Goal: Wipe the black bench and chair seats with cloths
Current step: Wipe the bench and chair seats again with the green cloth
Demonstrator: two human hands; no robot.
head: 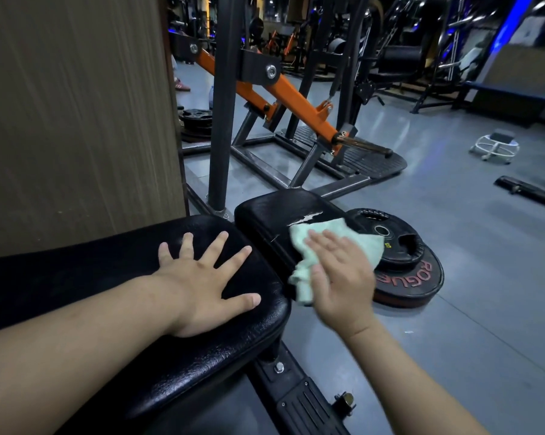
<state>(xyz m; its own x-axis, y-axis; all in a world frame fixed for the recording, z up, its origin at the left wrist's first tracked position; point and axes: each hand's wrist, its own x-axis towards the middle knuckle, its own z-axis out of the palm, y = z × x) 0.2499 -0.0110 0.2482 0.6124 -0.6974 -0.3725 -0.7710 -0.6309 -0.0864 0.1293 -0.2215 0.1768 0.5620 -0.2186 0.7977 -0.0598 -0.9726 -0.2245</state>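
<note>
A long black padded bench (pixel 114 287) runs from the lower left towards the middle. My left hand (pixel 202 281) lies flat on its end with fingers spread, holding nothing. Just beyond it sits a smaller black seat pad (pixel 274 211) with a torn white patch on top. A pale green cloth (pixel 308 246) lies crumpled on the near right part of that pad. My right hand (pixel 340 271) presses down on the cloth, fingers extended and slightly blurred.
Stacked black weight plates (pixel 403 255) lie on the grey floor right of the seat pad. An orange and black machine frame (pixel 283 98) stands behind. A brown wall panel (pixel 76 105) fills the left. A white stool (pixel 495 146) sits far right.
</note>
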